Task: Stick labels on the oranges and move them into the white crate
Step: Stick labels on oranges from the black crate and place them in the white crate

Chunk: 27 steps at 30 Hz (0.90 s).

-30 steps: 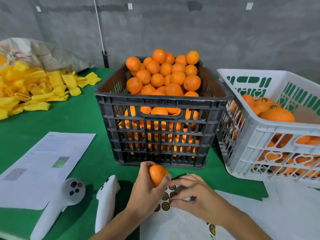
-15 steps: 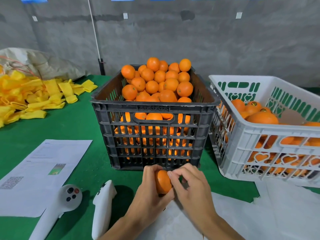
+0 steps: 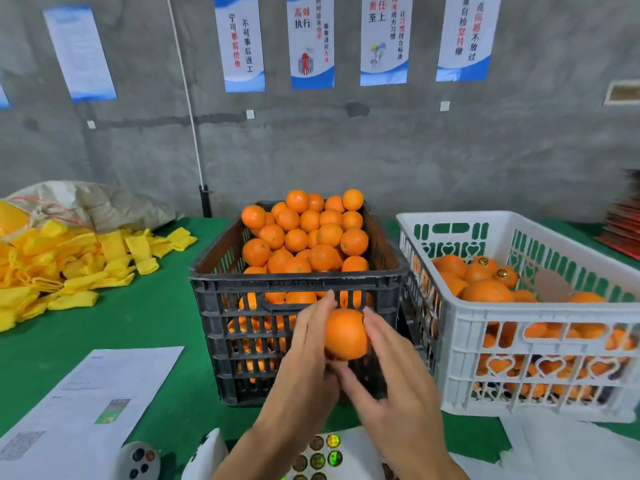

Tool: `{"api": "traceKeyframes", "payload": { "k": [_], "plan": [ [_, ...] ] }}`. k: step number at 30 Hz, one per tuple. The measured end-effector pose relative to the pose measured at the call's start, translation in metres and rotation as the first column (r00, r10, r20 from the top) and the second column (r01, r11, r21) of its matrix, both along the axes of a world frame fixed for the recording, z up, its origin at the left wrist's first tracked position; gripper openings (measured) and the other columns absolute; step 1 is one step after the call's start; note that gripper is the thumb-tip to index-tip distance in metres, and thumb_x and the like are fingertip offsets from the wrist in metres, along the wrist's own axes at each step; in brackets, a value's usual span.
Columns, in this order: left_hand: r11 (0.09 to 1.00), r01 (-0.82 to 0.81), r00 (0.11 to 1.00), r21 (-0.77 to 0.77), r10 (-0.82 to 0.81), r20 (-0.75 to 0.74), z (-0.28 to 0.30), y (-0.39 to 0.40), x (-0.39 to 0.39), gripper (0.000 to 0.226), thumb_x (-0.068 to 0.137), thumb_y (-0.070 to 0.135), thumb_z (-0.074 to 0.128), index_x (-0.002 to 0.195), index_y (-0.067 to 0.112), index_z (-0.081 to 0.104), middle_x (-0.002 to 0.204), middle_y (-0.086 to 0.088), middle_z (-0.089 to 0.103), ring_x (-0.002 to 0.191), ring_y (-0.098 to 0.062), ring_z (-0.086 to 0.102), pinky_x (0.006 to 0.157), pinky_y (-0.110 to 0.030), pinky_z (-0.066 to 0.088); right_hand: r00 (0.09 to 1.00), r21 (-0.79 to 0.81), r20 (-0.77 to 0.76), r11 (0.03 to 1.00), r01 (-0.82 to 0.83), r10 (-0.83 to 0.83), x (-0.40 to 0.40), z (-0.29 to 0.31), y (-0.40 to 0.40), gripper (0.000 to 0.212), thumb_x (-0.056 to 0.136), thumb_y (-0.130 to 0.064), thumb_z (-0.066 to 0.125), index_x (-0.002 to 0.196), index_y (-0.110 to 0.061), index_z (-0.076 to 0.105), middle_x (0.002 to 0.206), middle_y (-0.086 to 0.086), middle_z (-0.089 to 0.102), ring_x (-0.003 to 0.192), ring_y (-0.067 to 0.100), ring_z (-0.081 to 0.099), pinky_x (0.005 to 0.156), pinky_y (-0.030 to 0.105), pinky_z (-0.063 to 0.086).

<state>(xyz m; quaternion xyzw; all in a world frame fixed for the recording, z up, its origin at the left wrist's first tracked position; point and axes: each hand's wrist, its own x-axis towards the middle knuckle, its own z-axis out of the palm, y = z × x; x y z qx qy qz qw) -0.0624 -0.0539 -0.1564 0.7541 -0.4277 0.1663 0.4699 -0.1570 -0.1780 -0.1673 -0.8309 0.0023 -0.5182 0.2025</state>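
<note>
I hold one orange (image 3: 346, 334) up in front of the black crate (image 3: 294, 283), which is heaped with unlabelled oranges (image 3: 311, 233). My left hand (image 3: 304, 362) grips its left side with the fingers pointing up. My right hand (image 3: 394, 375) cups its right side, thumb underneath. No label shows on the side facing me. The label sheet (image 3: 322, 455) with round dark and shiny stickers lies below my wrists. To the right stands the white crate (image 3: 519, 308), partly filled with oranges (image 3: 485, 271), some of them with stickers.
Yellow foam sleeves (image 3: 69, 265) are piled at the left on the green table (image 3: 156, 317), with a grey sack behind. A printed paper (image 3: 93, 393) and two white controllers (image 3: 138, 460) lie near left. White sheets (image 3: 561, 445) lie near right, a red stack (image 3: 623, 220) far right.
Both hands have lifted the orange from just above the label sheet up in front of the black crate. My right hand went from the sheet to the orange's right side. The view tilted upward.
</note>
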Motion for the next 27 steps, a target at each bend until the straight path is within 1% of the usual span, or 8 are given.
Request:
{"api": "traceKeyframes", "payload": {
  "k": [3,7,13,16,19,23,25,27],
  "plan": [
    [0.993,0.085,0.982,0.077,-0.097,0.164,0.049,-0.019,-0.003,0.092,0.099,0.009,0.060,0.158,0.056,0.008,0.161,0.037,0.016,0.148,0.015,0.020,0.113,-0.005,0.027,0.982,0.059,0.160,0.994,0.089,-0.098,0.002,0.035,-0.022,0.067,0.095,-0.051,0.066,0.147,-0.009,0.054,0.150,-0.001,0.056,0.138,0.011,0.052,0.112,0.024,0.043],
    [0.988,0.049,0.866,0.146,-0.115,0.487,0.109,-0.054,0.007,0.071,0.098,0.018,0.069,0.160,0.012,0.036,0.163,0.001,0.041,0.148,-0.012,0.042,0.118,-0.028,0.037,0.937,0.053,0.277,0.977,0.206,-0.213,0.008,0.069,-0.058,0.061,0.099,-0.038,0.066,0.148,-0.003,0.051,0.148,0.007,0.057,0.139,0.018,0.052,0.117,0.028,0.039],
    [0.938,-0.029,0.782,0.344,-0.194,0.593,0.159,-0.114,0.043,0.044,0.108,0.026,0.054,0.150,0.018,0.052,0.145,-0.002,0.061,0.129,-0.026,0.059,0.103,-0.042,0.046,0.884,-0.076,0.275,0.908,0.412,-0.378,0.017,0.075,-0.130,0.041,0.092,0.004,0.066,0.133,-0.001,0.065,0.145,0.011,0.060,0.136,0.031,0.055,0.112,0.052,0.044],
    [0.861,-0.233,0.869,0.452,-0.024,0.494,0.168,-0.120,0.096,0.044,0.106,0.020,0.050,0.150,0.024,0.051,0.145,-0.005,0.059,0.132,-0.028,0.054,0.100,-0.045,0.046,0.883,-0.079,0.218,0.894,0.440,-0.415,0.024,0.054,-0.140,0.038,0.092,0.003,0.068,0.129,-0.004,0.069,0.139,0.009,0.064,0.131,0.029,0.059,0.114,0.048,0.042],
    [0.672,-0.358,0.932,0.649,0.218,0.288,0.159,-0.099,0.158,0.047,0.103,0.026,0.057,0.150,0.025,0.048,0.147,-0.010,0.057,0.135,-0.031,0.053,0.104,-0.045,0.048,0.884,-0.183,0.179,0.869,0.461,-0.431,0.029,0.028,-0.136,0.033,0.097,-0.018,0.055,0.121,-0.007,0.074,0.131,0.007,0.070,0.119,0.027,0.065,0.107,0.047,0.045],
    [0.343,-0.135,0.916,0.930,0.401,-0.014,0.127,-0.065,0.207,0.064,0.103,0.022,0.062,0.160,0.023,0.033,0.150,-0.012,0.053,0.131,-0.032,0.057,0.093,-0.036,0.054,0.862,-0.253,0.165,0.824,0.506,-0.479,0.032,0.014,-0.135,0.032,0.096,-0.025,0.055,0.110,-0.011,0.080,0.116,0.001,0.076,0.101,0.023,0.071,0.091,0.040,0.047],
    [0.367,0.015,0.859,0.930,0.471,-0.200,0.121,-0.065,0.218,0.074,0.101,0.008,0.062,0.162,0.027,0.025,0.143,-0.011,0.056,0.116,-0.033,0.065,0.075,-0.035,0.061,0.858,-0.233,0.179,0.826,0.512,-0.482,0.033,0.014,-0.136,0.026,0.093,-0.022,0.061,0.106,-0.012,0.081,0.113,-0.001,0.077,0.097,0.021,0.071,0.086,0.038,0.048],
    [0.435,0.006,0.837,0.901,0.491,-0.242,0.118,-0.073,0.225,0.078,0.098,0.002,0.063,0.161,0.030,0.026,0.153,-0.019,0.046,0.122,-0.041,0.062,0.077,-0.042,0.062,0.857,-0.237,0.188,0.825,0.513,-0.480,0.034,0.012,-0.137,0.023,0.091,-0.020,0.065,0.105,-0.011,0.081,0.112,-0.001,0.077,0.094,0.021,0.070,0.084,0.038,0.048]
  ]
}}
